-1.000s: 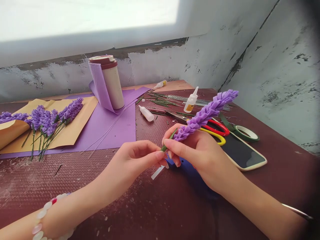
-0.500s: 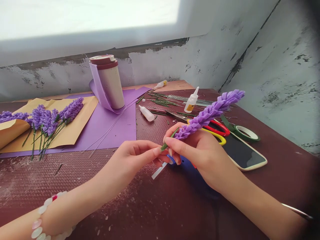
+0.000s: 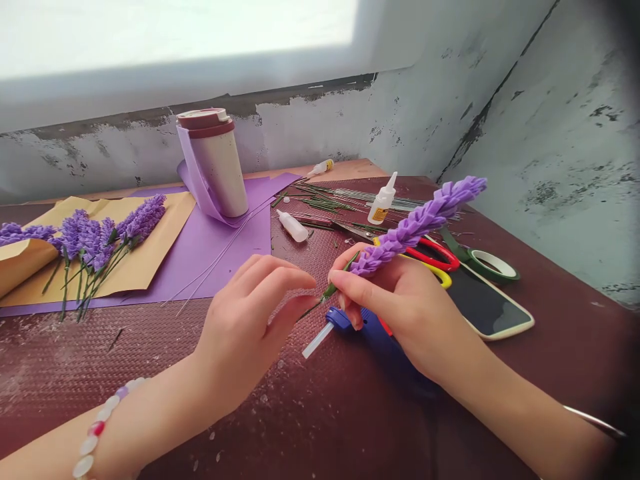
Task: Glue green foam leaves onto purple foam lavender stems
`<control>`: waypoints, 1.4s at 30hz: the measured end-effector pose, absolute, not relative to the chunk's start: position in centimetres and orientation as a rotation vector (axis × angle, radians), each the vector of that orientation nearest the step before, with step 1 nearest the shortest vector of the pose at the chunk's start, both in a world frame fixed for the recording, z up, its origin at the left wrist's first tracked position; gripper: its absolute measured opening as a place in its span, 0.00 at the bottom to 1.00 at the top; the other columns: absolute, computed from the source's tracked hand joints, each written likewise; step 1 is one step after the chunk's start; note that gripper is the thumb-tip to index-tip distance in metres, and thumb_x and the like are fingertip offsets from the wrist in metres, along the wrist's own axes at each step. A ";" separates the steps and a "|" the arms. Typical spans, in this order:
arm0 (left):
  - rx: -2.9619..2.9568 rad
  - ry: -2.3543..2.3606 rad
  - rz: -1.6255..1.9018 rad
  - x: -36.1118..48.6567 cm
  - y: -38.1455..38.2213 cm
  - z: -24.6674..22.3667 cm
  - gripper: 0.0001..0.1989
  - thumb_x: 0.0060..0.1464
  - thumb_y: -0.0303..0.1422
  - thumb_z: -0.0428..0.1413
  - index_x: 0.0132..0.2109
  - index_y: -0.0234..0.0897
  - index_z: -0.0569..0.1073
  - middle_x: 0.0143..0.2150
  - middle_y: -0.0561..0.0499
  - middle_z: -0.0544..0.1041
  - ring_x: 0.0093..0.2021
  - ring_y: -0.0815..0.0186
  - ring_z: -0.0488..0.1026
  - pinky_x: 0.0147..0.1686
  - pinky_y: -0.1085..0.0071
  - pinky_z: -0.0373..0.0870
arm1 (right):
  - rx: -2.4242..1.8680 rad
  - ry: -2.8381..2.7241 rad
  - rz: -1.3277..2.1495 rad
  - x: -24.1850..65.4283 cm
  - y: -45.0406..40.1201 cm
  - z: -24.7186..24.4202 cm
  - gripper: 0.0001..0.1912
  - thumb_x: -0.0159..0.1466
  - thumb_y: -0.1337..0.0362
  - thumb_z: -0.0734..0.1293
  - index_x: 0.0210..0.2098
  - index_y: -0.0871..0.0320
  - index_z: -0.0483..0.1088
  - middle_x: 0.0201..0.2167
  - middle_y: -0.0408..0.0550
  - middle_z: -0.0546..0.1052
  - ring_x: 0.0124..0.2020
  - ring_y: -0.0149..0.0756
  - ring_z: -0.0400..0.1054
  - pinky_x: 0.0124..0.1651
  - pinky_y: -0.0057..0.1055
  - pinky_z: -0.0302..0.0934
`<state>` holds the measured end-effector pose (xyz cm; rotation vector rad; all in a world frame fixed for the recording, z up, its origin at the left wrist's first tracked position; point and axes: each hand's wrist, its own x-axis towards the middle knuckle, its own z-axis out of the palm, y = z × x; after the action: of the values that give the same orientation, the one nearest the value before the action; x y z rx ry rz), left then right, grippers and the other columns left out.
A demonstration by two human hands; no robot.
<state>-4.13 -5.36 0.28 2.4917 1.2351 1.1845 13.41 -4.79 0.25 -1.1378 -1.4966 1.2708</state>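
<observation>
In my right hand (image 3: 395, 300) is an artificial lavender stem (image 3: 420, 223), a purple felt spike pinched between thumb and fingers at its green base. The spike tilts up to the right, and its thin green stem points down to the left. My left hand (image 3: 255, 320) is beside the stem's lower end, thumb and fingers apart; whether the thumb touches the stem I cannot tell. Under my right hand lies a blue glue gun (image 3: 367, 333), partly hidden, with a translucent glue stick (image 3: 318, 340) jutting out of it.
Scissors (image 3: 440, 257), a phone (image 3: 487, 303) and green tape (image 3: 494, 265) lie to the right. Glue bottles (image 3: 383, 200) and several wire stems (image 3: 325, 200) are behind. Finished lavender stems (image 3: 90, 240) rest on brown paper (image 3: 167, 227) at left. A lidded cup (image 3: 220, 167) stands on purple sheets (image 3: 210, 267).
My left hand has let go of the green stem end and drawn back to the left, its fingers spreading. The right hand keeps hold of the lavender almost in place.
</observation>
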 end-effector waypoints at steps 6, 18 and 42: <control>2.604 1.102 1.199 -4.0 -5.5 0.3 0.05 0.54 0.23 0.57 0.35 0.37 0.73 0.32 0.52 0.75 0.33 0.70 0.71 0.34 0.75 0.69 | -1.142 -1.541 1.268 13.2 -5.1 0.5 0.09 0.63 0.59 0.64 0.27 0.54 0.66 0.18 0.37 0.65 0.21 0.29 0.60 0.27 0.27 0.56; 2.635 1.091 1.188 -4.0 -5.3 0.3 0.05 0.54 0.22 0.57 0.33 0.36 0.71 0.29 0.53 0.75 0.30 0.70 0.69 0.32 0.75 0.68 | -1.119 -1.560 1.271 13.2 -5.2 0.6 0.08 0.63 0.62 0.63 0.28 0.55 0.66 0.18 0.36 0.66 0.21 0.28 0.60 0.27 0.26 0.56; 1.139 0.847 0.595 -4.2 -4.6 0.3 0.09 0.54 0.34 0.57 0.30 0.35 0.68 0.26 0.55 0.66 0.29 0.71 0.60 0.32 0.74 0.57 | -0.903 -1.342 1.634 13.7 -4.5 -0.1 0.09 0.61 0.62 0.66 0.25 0.57 0.66 0.17 0.37 0.66 0.18 0.24 0.58 0.23 0.22 0.55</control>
<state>-4.20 -4.58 0.29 1.1386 0.8467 0.5945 13.69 -4.52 -0.10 -0.9031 -1.3419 1.6344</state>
